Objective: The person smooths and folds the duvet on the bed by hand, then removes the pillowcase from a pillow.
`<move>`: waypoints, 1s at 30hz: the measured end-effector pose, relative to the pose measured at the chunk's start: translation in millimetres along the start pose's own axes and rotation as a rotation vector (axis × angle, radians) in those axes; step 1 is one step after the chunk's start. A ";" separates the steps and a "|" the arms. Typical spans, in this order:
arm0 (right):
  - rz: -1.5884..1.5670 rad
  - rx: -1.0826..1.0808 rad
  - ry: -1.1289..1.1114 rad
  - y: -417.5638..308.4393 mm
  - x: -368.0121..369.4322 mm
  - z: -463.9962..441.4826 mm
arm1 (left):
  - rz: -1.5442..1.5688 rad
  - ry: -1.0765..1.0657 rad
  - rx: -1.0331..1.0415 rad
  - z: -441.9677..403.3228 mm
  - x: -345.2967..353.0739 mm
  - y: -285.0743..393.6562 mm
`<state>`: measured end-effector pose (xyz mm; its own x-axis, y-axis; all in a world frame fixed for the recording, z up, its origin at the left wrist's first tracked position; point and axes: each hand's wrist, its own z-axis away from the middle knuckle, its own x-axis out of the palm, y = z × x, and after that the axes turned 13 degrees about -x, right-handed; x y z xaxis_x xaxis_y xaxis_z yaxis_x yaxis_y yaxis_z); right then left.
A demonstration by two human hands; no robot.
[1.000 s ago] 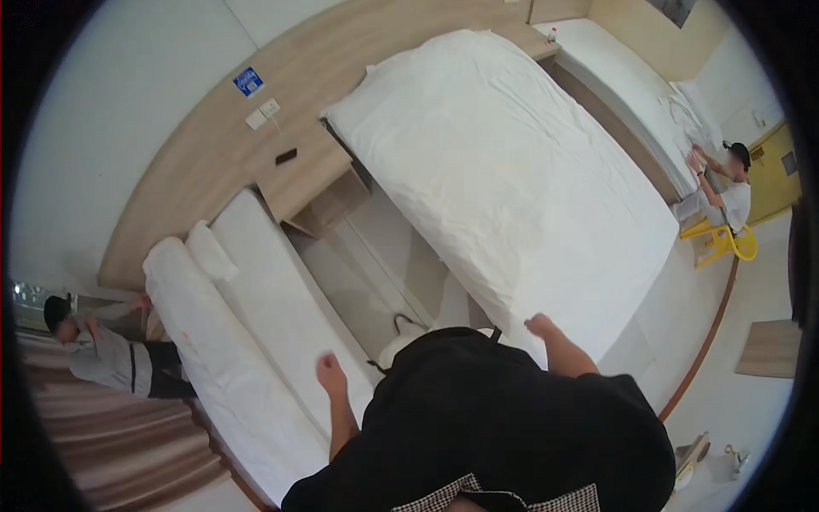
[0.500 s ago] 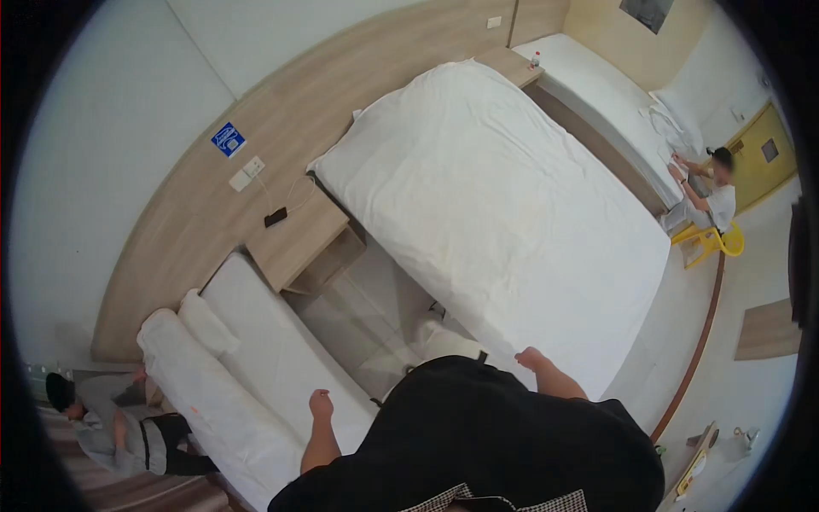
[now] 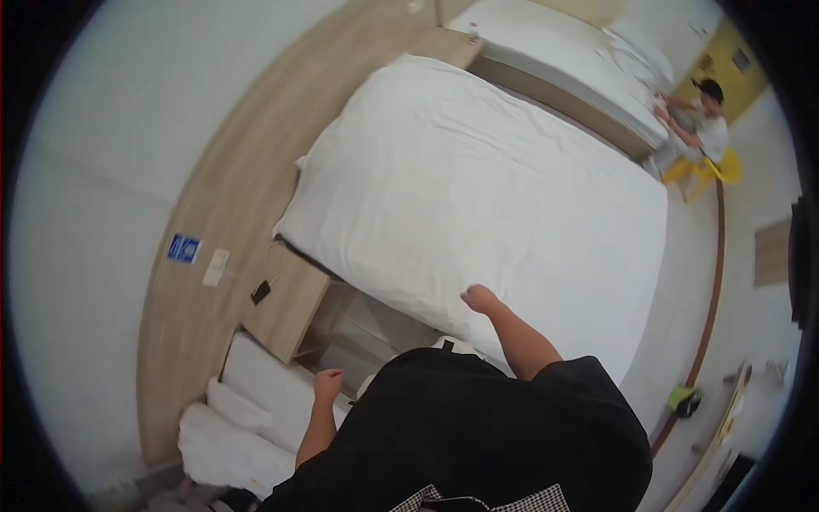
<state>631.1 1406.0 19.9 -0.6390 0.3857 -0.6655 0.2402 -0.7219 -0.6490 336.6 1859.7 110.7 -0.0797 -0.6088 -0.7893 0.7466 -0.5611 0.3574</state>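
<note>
My right hand (image 3: 480,299) is loosely curled over the near side of a large bed with a wrinkled white sheet (image 3: 512,230). Nothing shows in its fingers, and I cannot tell whether it touches the sheet. Lower to the left, my left hand (image 3: 327,384) is curled into a loose fist with nothing visible in it. It is nearest to a smaller white bed (image 3: 273,371), which carries a white pillow (image 3: 237,405) and a thick white bedding roll (image 3: 226,448).
A wooden bedside table (image 3: 290,311) with a black phone (image 3: 261,293) stands between the beds. Another person (image 3: 704,128) sits on a yellow chair (image 3: 727,168) beside a far bed (image 3: 554,51). A green-and-black object (image 3: 683,400) lies by the right wall.
My view has turned toward the right. My right arm has reached farther over the large bed. The person at lower left is now mostly out of view.
</note>
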 end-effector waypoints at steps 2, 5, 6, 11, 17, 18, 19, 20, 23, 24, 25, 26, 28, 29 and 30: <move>-0.108 0.086 0.068 -16.3 -20.4 8.4 | -0.058 -0.081 -0.046 -19.0 -13.8 6.2; -0.177 0.207 0.161 16.1 -4.9 30.7 | -0.150 -0.150 -0.059 -68.1 -16.3 -10.0; -0.158 0.233 0.182 45.1 17.4 44.0 | -0.184 -0.164 -0.076 -82.8 -18.0 -12.6; 0.216 0.484 0.030 183.4 155.3 189.3 | -0.315 -0.273 0.122 -154.2 -40.5 24.7; -0.112 1.015 0.090 68.5 165.7 269.3 | -0.121 -0.561 0.193 -266.6 -29.2 89.4; 0.065 0.821 -0.041 82.2 201.6 267.6 | -0.102 -0.585 0.204 -279.6 -27.8 102.0; 0.074 0.810 -0.038 60.4 211.9 258.1 | -0.105 -0.622 0.204 -294.5 -29.2 111.8; 0.084 0.797 -0.032 34.3 217.8 238.2 | -0.108 -0.657 0.205 -309.1 -32.1 121.3; -0.026 0.814 0.228 -14.8 303.7 185.3 | -0.141 -0.715 0.275 -355.4 -48.8 122.2; 0.062 0.740 0.182 -30.5 337.0 157.8 | -0.192 -0.710 0.288 -369.6 -57.5 120.2; -0.544 1.123 0.322 -92.6 307.6 125.7 | -0.240 -0.706 0.299 -384.9 -63.8 114.8; -0.554 0.914 0.328 -119.5 321.8 102.5 | -0.265 -0.713 0.269 -398.6 -70.7 109.1; -0.461 0.750 0.322 -167.3 328.3 72.1 | -0.376 -0.690 0.285 -436.5 -79.6 92.1; -0.370 0.795 0.313 -209.8 304.3 67.3 | -0.436 -0.674 0.292 -454.7 -80.8 80.1; -0.288 0.840 0.296 -244.8 291.7 63.8 | -0.486 -0.687 0.247 -469.0 -83.0 63.6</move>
<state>339.3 1658.6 8.2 -0.3518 0.6616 -0.6622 -0.5789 -0.7097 -0.4015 700.5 2137.6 -35.3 -0.7916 -0.4292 -0.4350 0.3687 -0.9031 0.2201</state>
